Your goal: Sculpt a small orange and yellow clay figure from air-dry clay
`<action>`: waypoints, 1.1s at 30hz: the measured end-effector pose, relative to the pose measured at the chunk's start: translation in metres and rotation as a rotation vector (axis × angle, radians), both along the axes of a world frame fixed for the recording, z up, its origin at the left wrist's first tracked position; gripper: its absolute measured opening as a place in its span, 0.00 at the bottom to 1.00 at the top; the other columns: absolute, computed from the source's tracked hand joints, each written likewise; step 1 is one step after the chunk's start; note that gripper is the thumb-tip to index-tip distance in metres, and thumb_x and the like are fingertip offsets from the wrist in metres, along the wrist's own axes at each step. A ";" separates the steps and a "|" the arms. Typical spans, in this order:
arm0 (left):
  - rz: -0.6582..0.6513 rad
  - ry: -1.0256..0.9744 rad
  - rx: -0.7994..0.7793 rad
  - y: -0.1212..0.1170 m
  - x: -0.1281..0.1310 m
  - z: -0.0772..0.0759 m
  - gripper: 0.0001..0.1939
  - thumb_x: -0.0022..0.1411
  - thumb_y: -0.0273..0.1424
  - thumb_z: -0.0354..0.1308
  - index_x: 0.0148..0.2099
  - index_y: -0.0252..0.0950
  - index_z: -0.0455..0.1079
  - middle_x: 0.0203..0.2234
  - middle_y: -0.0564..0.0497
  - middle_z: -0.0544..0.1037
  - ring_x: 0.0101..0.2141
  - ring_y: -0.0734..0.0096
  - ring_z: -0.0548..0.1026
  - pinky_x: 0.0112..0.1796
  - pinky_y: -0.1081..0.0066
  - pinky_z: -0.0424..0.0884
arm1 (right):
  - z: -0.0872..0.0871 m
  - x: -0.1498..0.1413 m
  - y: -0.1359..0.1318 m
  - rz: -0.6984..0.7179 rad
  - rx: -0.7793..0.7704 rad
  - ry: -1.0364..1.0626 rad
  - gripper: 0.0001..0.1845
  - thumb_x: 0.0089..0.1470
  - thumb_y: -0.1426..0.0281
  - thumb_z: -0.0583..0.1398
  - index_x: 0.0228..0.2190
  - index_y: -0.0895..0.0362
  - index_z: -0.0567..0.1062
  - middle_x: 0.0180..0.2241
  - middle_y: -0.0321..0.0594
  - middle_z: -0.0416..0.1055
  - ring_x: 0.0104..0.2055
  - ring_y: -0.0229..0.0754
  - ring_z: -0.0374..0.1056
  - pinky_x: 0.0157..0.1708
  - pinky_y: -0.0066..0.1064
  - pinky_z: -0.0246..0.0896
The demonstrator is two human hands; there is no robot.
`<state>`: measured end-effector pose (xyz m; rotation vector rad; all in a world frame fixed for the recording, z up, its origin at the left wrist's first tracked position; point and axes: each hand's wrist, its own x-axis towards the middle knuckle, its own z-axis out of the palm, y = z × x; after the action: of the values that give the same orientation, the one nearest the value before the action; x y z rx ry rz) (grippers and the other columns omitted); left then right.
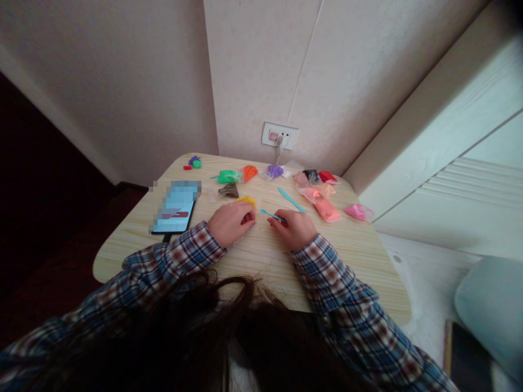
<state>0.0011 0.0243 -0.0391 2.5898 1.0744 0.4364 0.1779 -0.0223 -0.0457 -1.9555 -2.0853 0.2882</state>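
My right hand (pixel 296 230) grips a thin light-blue modelling tool (pixel 268 213), its tip pointing left toward my other hand. My left hand (pixel 229 224) rests on the table with its fingers curled in; whatever they hold, if anything, is hidden. Just beyond those fingers lies a piece of yellow modelling clay (pixel 247 201), partly covered by the hand. A brown clay packet (pixel 229 190) is behind it. Past my right hand, a second light-blue tool (pixel 291 199), shaped like a knife, lies flat and slanted.
Across the back of the wooden table (pixel 261 261) lie green (pixel 229 176), orange (pixel 250 173), purple (pixel 275 171), red (pixel 327 177) and pink (pixel 358 212) clay packets, among others. Small clay shapes (pixel 196 162) sit at the back left. A phone (pixel 176 209) stands left of my hand.
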 end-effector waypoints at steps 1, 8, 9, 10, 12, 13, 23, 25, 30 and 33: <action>-0.003 0.000 -0.001 0.000 0.000 -0.001 0.03 0.56 0.24 0.54 0.32 0.33 0.69 0.28 0.51 0.73 0.29 0.71 0.69 0.31 0.73 0.62 | 0.000 0.001 0.000 -0.037 0.008 0.001 0.15 0.55 0.62 0.52 0.26 0.56 0.74 0.25 0.39 0.73 0.27 0.38 0.64 0.25 0.27 0.47; -0.006 0.034 0.005 0.000 0.000 0.000 0.05 0.57 0.26 0.54 0.33 0.33 0.71 0.29 0.50 0.74 0.32 0.70 0.70 0.33 0.71 0.63 | 0.002 0.003 0.000 -0.217 0.102 0.082 0.14 0.53 0.60 0.55 0.28 0.56 0.73 0.21 0.36 0.70 0.25 0.38 0.64 0.24 0.27 0.48; -0.001 0.042 0.004 0.000 0.000 0.001 0.06 0.57 0.27 0.53 0.33 0.33 0.71 0.29 0.49 0.74 0.32 0.69 0.70 0.33 0.71 0.63 | 0.002 0.005 0.000 -0.223 0.122 0.105 0.14 0.53 0.59 0.55 0.28 0.56 0.72 0.20 0.35 0.69 0.24 0.38 0.63 0.24 0.26 0.48; 0.004 0.049 0.005 0.000 0.000 0.002 0.06 0.58 0.28 0.53 0.33 0.33 0.71 0.29 0.49 0.74 0.32 0.69 0.70 0.33 0.71 0.63 | 0.002 0.007 0.001 -0.231 0.144 0.120 0.13 0.52 0.59 0.55 0.28 0.56 0.72 0.20 0.35 0.69 0.24 0.37 0.63 0.24 0.26 0.48; 0.011 0.059 0.009 -0.001 0.000 0.003 0.07 0.58 0.29 0.53 0.33 0.33 0.71 0.29 0.49 0.74 0.32 0.68 0.71 0.33 0.70 0.63 | 0.002 0.013 0.002 -0.266 0.188 0.120 0.13 0.51 0.60 0.56 0.26 0.57 0.72 0.19 0.35 0.68 0.24 0.37 0.63 0.25 0.26 0.49; 0.012 0.060 0.010 -0.001 0.000 0.003 0.07 0.58 0.29 0.53 0.32 0.33 0.71 0.30 0.49 0.74 0.32 0.68 0.71 0.33 0.70 0.63 | 0.002 0.016 0.003 -0.292 0.204 0.102 0.13 0.50 0.60 0.57 0.26 0.57 0.71 0.20 0.35 0.68 0.24 0.38 0.63 0.25 0.27 0.49; 0.002 0.025 -0.005 0.001 0.000 -0.001 0.05 0.55 0.26 0.54 0.31 0.34 0.71 0.28 0.50 0.74 0.30 0.70 0.70 0.32 0.72 0.63 | 0.002 0.027 0.005 -0.289 0.138 0.081 0.11 0.50 0.62 0.56 0.25 0.56 0.72 0.20 0.36 0.67 0.25 0.39 0.63 0.24 0.27 0.49; -0.002 0.019 -0.009 0.001 0.000 -0.001 0.04 0.54 0.25 0.55 0.31 0.34 0.71 0.28 0.51 0.74 0.29 0.71 0.70 0.31 0.72 0.63 | 0.004 0.022 0.004 -0.238 0.100 0.148 0.08 0.48 0.64 0.58 0.26 0.57 0.73 0.20 0.34 0.67 0.24 0.36 0.62 0.24 0.26 0.50; 0.002 0.041 -0.021 -0.001 0.001 0.002 0.05 0.56 0.29 0.56 0.31 0.33 0.71 0.28 0.50 0.74 0.30 0.70 0.70 0.32 0.71 0.63 | 0.006 0.015 0.004 -0.191 -0.009 0.192 0.08 0.48 0.66 0.58 0.27 0.57 0.74 0.17 0.32 0.64 0.20 0.34 0.58 0.23 0.25 0.48; 0.013 0.069 -0.006 -0.002 0.001 0.003 0.09 0.59 0.32 0.53 0.31 0.33 0.71 0.28 0.49 0.74 0.31 0.68 0.70 0.32 0.70 0.62 | 0.005 0.013 0.003 -0.109 0.008 0.192 0.17 0.53 0.62 0.54 0.21 0.57 0.73 0.15 0.33 0.62 0.20 0.34 0.56 0.24 0.26 0.47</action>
<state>0.0025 0.0226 -0.0359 2.6114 1.1137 0.3486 0.1909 -0.0194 -0.0406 -1.9445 -1.8515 0.4268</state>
